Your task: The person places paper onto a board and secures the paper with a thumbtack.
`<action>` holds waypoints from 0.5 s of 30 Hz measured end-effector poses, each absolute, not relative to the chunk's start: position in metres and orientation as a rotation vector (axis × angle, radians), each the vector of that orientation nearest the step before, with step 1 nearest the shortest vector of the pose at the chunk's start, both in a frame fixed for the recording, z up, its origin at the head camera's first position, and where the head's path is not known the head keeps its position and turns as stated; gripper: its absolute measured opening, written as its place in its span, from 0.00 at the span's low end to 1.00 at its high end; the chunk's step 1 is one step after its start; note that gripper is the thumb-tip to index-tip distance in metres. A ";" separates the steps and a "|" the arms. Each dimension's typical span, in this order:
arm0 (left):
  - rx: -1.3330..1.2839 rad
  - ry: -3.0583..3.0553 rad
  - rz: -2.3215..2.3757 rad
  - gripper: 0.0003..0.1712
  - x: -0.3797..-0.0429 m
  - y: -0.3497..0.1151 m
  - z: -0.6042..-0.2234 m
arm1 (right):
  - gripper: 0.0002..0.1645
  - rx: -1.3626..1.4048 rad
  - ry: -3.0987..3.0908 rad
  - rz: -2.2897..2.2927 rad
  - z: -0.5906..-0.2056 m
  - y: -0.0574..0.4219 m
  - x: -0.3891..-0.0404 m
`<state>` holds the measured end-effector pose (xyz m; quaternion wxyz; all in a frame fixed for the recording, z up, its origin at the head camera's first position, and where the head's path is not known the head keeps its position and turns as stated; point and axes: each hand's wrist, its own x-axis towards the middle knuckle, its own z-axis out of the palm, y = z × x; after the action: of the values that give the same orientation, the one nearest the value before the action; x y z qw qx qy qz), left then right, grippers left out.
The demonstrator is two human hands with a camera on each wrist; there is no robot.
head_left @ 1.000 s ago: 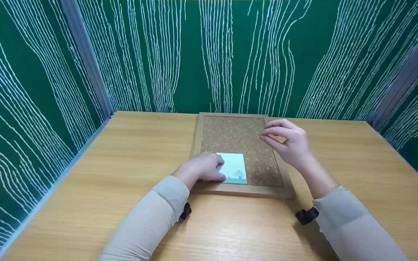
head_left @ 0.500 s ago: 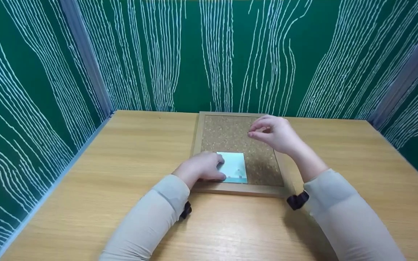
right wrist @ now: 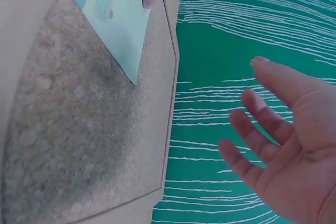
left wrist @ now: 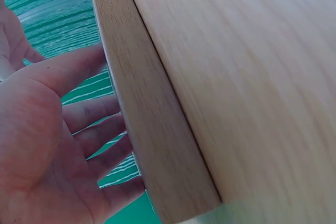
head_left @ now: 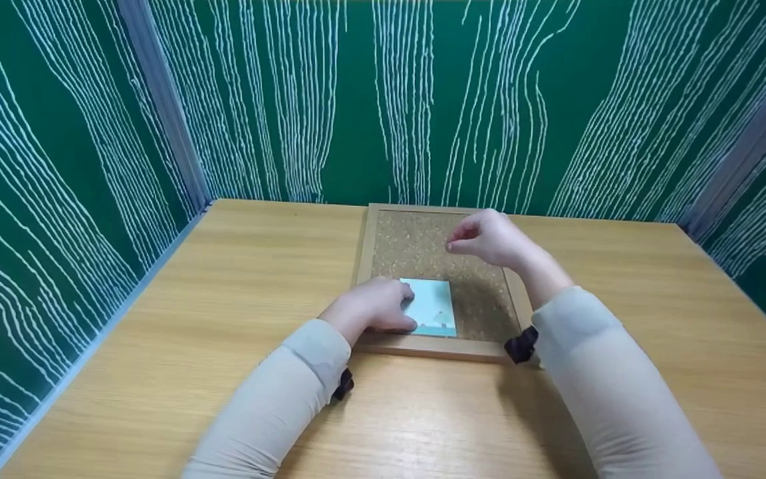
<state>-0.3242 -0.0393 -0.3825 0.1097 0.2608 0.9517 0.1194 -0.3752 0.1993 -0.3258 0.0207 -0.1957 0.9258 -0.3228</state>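
Note:
A corkboard point(head_left: 416, 236) with a light wooden frame lies on the table. On its near-left part rests a pale paper card point(head_left: 431, 303) with a small tree and blue-green strip printed along the bottom. My left hand point(head_left: 378, 303) rests on the card's left side, thumb and fingers spread, holding it flat. In the left wrist view those fingers point(left wrist: 105, 153) extend past the frame's edge. My right hand point(head_left: 486, 238) hovers over the board's upper right, thumb and forefinger together at a tiny pin-like object, almost hidden. Its other fingers point(right wrist: 247, 129) curve loosely in the right wrist view.
The wooden table point(head_left: 256, 266) surrounds the board. Green walls point(head_left: 350, 146) with white wavy lines rise behind the table and at both sides. Dark wrist cameras sit under both sleeves point(head_left: 582, 319).
My right hand has moved left from the board's right edge to above the cork, its thumb and forefinger still together. My left hand and the card have stayed in place.

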 end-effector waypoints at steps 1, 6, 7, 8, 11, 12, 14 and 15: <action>0.761 2.793 0.356 0.34 -0.324 -0.039 -0.382 | 0.07 -0.593 2.857 -0.994 -0.327 0.198 -0.377; 0.729 2.785 0.372 0.35 -0.325 -0.040 -0.382 | 0.07 -0.558 2.829 -0.951 -0.334 0.192 -0.383; 0.726 2.785 0.374 0.35 -0.325 -0.040 -0.382 | 0.08 -0.547 2.824 -0.938 -0.336 0.191 -0.383; 0.717 2.784 0.380 0.35 -0.326 -0.040 -0.382 | 0.07 -0.531 2.818 -0.921 -0.337 0.189 -0.383; 0.704 2.776 0.391 0.35 -0.326 -0.040 -0.382 | 0.07 -0.491 2.801 -0.833 -0.343 0.184 -0.382; 0.703 2.775 0.391 0.35 -0.325 -0.040 -0.382 | 0.07 -0.492 2.798 -0.797 -0.344 0.182 -0.382; 0.701 2.771 0.389 0.35 -0.325 -0.040 -0.382 | 0.06 -0.493 2.790 -0.734 -0.347 0.179 -0.381; 0.699 2.769 0.390 0.35 -0.325 -0.040 -0.382 | 0.06 -0.495 2.789 -0.709 -0.349 0.177 -0.381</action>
<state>-0.3247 -0.0401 -0.3820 0.1290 0.2405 0.9526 0.1343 -0.3813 0.1768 -0.3492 0.1104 -0.1685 0.9493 -0.2414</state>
